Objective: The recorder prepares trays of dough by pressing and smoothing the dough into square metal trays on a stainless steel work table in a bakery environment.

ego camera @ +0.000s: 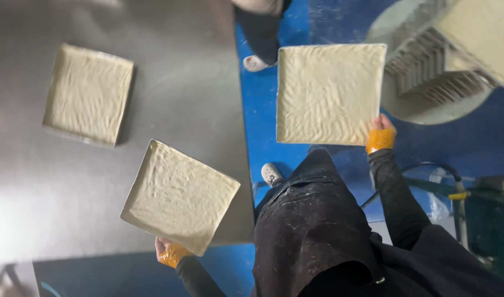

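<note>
a: left hand (171, 254)?
b: gripping the near corner of a square tray (180, 197) filled with pale, rippled dough. orange wrap around the wrist. fingers mostly hidden under the tray edge.

a: where, exactly?
b: over the near edge of the grey steel worktop (53, 192), tilted diamond-wise, one corner poking past the worktop edge. resting or just lifted, cannot tell.

a: right hand (380, 132)?
b: closed on the near right corner of a second tray (329, 93), same pale dough. same orange wrap, black sleeve behind.

a: and that one sits where?
b: held out over the blue floor (263, 110), clear of the worktop, roughly level and square to the view.

a: anything else on the worktop?
b: a third tray (88, 93), also filled, lying far left, well apart from the other two. untouched by either hand.

a: beyond the right hand?
b: a stack of trays (455, 55) at top right, seen edge-on, sitting on something round and grey (417, 110). close to the second tray's far right corner.

a: below?
b: black flour-dusted apron (312, 231), one white shoe (272, 174) on the floor. another shoe (255, 63) farther off by the worktop edge, with a dark leg above it.
</note>
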